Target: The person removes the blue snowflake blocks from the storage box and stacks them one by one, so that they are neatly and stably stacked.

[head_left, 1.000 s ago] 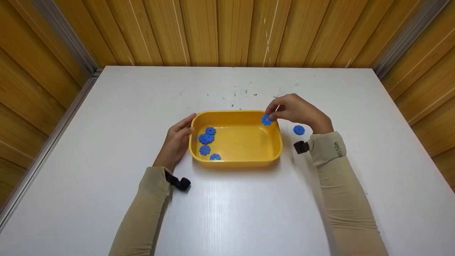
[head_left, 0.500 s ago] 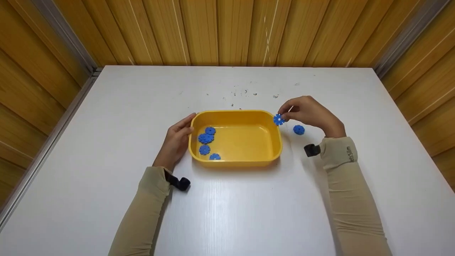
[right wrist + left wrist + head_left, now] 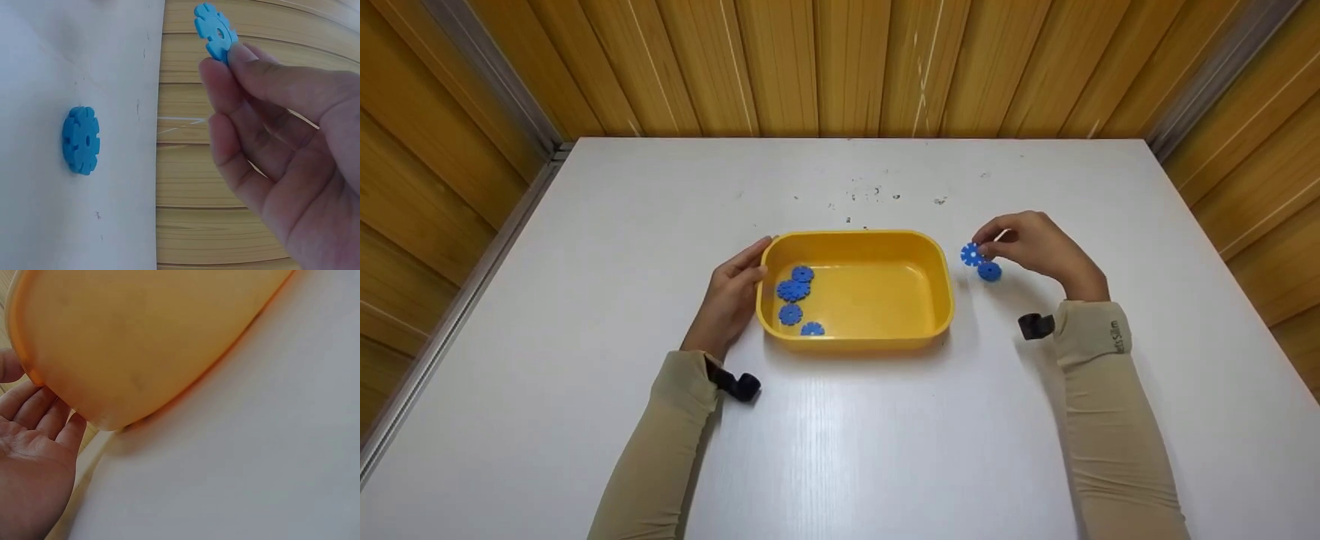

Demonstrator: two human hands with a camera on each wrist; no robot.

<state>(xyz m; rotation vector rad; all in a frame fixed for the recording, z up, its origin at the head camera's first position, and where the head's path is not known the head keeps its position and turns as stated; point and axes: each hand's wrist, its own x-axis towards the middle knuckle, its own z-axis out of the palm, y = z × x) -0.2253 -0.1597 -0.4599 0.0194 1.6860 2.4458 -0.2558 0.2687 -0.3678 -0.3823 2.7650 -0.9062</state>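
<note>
Between thumb and forefinger my right hand (image 3: 1039, 247) pinches a blue notched plastic disc (image 3: 971, 254), a snowflake building piece with a hole in its middle. In the right wrist view this disc (image 3: 216, 31) is held by its edge, above the table. Two more blue discs (image 3: 82, 140), one on top of the other, lie just below it. My left hand (image 3: 729, 296) holds the left end of a yellow plastic tub (image 3: 870, 345), thumb at the rim and fingers along the outer wall. Several blue discs (image 3: 790, 314) lie inside the tub's left end.
The tub stands on a white table (image 3: 840, 450). Dark marks (image 3: 877, 191) dot the tabletop behind it. Wood-look panel walls (image 3: 847, 67) enclose the table at the back and sides.
My right hand has moved right with the blue disc, from over the tub's right rim to above the discs on the table. My left hand has stayed at the tub.
</note>
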